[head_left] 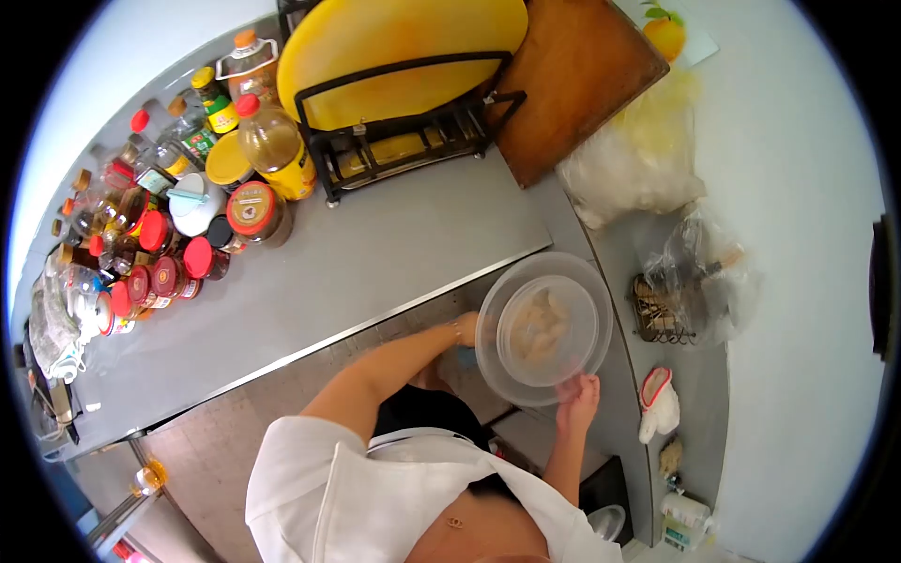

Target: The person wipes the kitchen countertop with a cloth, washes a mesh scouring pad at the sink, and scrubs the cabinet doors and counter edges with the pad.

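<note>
A round, see-through plastic bowl (598, 319) is held up beside the corner of the counter, its wide rim facing me. Pale pieces of what looks like raw meat (539, 327) lie in its bottom; their exact kind is unclear. My left hand (467, 329) grips the bowl's left side, its fingers mostly hidden by the rim. At the lower right of the rim, my right hand (578, 398) is closed on the edge, with some fingers visible through the clear plastic.
Sauce jars and bottles (167, 272) crowd the left of the grey counter (375, 235). A black rack (404, 122) holds a yellow round board (404, 56), beside a brown board (572, 84). Plastic bags (638, 159), a wire basket (660, 310) and a white mitt (660, 408) line the right ledge.
</note>
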A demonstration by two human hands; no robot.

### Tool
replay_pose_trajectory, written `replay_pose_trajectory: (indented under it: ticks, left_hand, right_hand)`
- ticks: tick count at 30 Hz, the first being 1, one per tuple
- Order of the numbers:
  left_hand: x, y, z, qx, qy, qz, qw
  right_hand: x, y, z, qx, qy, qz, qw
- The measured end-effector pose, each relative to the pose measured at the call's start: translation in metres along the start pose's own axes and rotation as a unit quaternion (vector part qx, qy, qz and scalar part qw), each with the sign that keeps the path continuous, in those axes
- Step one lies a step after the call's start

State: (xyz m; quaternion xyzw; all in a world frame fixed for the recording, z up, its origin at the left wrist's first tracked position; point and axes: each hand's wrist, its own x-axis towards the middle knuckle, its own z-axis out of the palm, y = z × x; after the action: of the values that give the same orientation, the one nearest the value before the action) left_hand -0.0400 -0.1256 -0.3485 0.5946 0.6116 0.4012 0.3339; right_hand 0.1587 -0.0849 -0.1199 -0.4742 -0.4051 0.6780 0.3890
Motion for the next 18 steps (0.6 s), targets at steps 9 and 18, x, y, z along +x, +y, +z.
replay_pose_trajectory:
  ticks: [9, 18]
  left_hand:
    - [-0.137, 0.132, -0.185, -0.525, 0.447, -0.31, 0.655]
    - [-0.104, 0.083, -0.201, 0.275, 0.415, -0.343, 0.797]
  right_hand:
    - [0.083, 0.052, 0.096, 0.042, -0.062, 0.062, 0.995]
    - [0.119, 0.082, 0.152, 0.052, -0.13, 0.066, 0.988]
